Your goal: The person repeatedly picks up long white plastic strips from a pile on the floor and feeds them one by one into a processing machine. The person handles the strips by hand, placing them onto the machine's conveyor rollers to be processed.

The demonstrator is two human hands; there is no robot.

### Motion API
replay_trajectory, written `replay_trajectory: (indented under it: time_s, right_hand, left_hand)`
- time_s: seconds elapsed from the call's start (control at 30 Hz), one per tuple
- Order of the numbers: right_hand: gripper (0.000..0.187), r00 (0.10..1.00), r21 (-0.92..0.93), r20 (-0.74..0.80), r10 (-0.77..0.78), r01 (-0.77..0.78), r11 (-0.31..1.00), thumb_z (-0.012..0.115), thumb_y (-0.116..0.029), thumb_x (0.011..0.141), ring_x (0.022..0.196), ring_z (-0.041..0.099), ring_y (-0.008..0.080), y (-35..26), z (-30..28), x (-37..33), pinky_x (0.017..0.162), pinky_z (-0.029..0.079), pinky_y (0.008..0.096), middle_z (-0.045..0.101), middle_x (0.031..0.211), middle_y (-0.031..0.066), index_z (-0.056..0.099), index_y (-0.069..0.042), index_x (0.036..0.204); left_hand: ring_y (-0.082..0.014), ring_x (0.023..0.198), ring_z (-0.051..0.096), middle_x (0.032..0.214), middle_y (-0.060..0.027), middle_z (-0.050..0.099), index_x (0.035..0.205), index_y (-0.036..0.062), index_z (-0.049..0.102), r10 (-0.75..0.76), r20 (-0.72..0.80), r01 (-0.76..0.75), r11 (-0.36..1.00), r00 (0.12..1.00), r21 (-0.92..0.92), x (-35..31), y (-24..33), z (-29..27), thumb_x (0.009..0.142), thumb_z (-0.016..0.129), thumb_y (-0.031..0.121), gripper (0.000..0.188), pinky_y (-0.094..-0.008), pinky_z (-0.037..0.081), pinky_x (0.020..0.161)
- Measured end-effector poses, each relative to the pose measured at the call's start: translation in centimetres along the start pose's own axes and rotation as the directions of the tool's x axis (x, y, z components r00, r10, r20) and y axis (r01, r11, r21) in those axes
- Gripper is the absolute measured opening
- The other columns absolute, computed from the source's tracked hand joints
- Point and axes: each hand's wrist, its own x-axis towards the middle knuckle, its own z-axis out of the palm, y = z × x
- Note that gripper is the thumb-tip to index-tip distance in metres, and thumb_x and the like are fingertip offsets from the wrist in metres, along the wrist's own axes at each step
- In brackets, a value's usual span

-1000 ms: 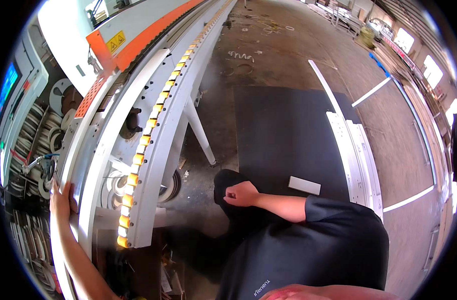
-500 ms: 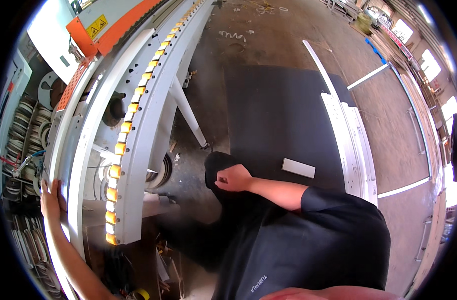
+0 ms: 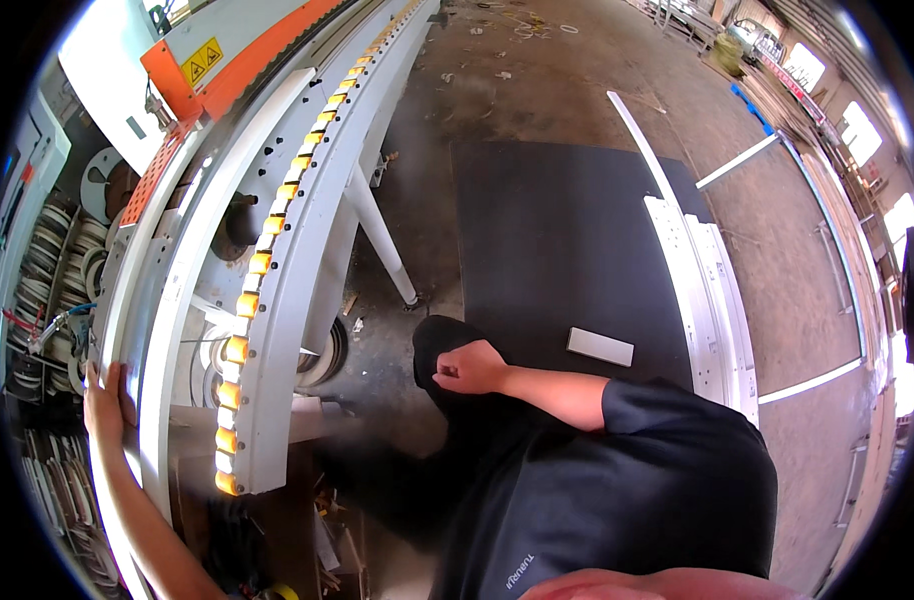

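Left hand [image 3: 105, 405] lies flat, fingers spread, against the edge of the long white machine [image 3: 182, 290], not gripping anything. Right hand [image 3: 469, 367] is curled into a loose fist held at the person's front, over a dark knee; it looks empty, though what the curled fingers may hide can't be told.

Biggest first: machine runs from lower left up toward the top of view, with a grey rail carrying a row of yellow rollers [image 3: 262, 262] and an orange guard [image 3: 227, 75] near its far end. Black floor mat [image 3: 552, 235] lies to its right, stack of white panels [image 3: 707, 290] along the mat's right edge. Small white offcut [image 3: 599, 346] lies on the mat, just beyond the right fist.

Progress, as a judgement: no panel on the rollers, none in hand, so feeding looks not started; stack untouched.

Pose: left arm extended far out to the side, right elbow bent, forearm across the body.
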Motion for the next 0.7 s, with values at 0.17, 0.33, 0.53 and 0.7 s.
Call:
replay_trajectory:
  time_s: [0.17, 0.33, 0.53, 0.7]
  right_hand:
    - [0.029, 0.999, -0.071, -0.042, -0.002, -0.001, 0.997, 0.073, -0.043, 0.098, 0.073, 0.074, 0.0294, 0.0, 0.3, -0.4, 0.066, 0.056, 0.0437, 0.073, 0.074, 0.0041, 0.073, -0.017, 0.087]
    - [0.026, 0.999, -0.036, -0.029, 0.021, -0.022, 0.999, 0.077, -0.041, 0.096, 0.073, 0.074, 0.0286, -0.3, 0.3, 0.0, 0.066, 0.057, 0.0408, 0.074, 0.075, 0.0049, 0.076, -0.016, 0.088]
    - [0.023, 0.999, -0.028, -0.043, 0.007, -0.008, 1.000, 0.080, -0.034, 0.094, 0.065, 0.071, 0.0242, 0.0, 0.5, 0.4, 0.061, 0.054, 0.0377, 0.071, 0.072, 0.0055, 0.074, -0.013, 0.087]
    - [0.023, 0.998, -0.002, 0.000, 0.065, -0.065, 0.998, 0.079, -0.036, 0.094, 0.068, 0.072, 0.0272, -0.3, 0.8, 0.3, 0.063, 0.054, 0.0405, 0.071, 0.072, 0.0047, 0.074, -0.015, 0.086]
  left_hand:
    - [-0.0487, 0.131, 0.066, 0.141, -0.0297, 0.070, 0.168, 0.0080, 0.043, -0.024, 0.035, 0.024, 1.000, 0.999, -0.007, -0.8, 2.0, -0.7, 0.108, 0.052, 0.070, 0.086, -0.0545, 0.052, 0.109]
    - [-0.0459, 0.134, 0.066, 0.143, -0.0300, 0.069, 0.168, 0.0154, 0.046, -0.076, 0.069, 0.083, 0.990, 0.995, -0.116, -0.9, 1.4, -0.8, 0.102, 0.058, 0.072, 0.088, -0.0516, 0.051, 0.111]
    - [-0.0450, 0.138, 0.063, 0.149, -0.0274, 0.065, 0.165, 0.0108, 0.047, -0.072, 0.023, 0.072, 0.997, 0.997, -0.004, -2.3, 4.2, -2.9, 0.107, 0.055, 0.063, 0.078, -0.0505, 0.051, 0.113]
    - [-0.0455, 0.131, 0.068, 0.139, -0.0289, 0.071, 0.164, 0.0111, 0.048, -0.073, 0.010, 0.072, 0.997, 0.997, 0.011, -2.6, 4.2, -2.7, 0.107, 0.050, 0.070, 0.082, -0.0523, 0.053, 0.107]
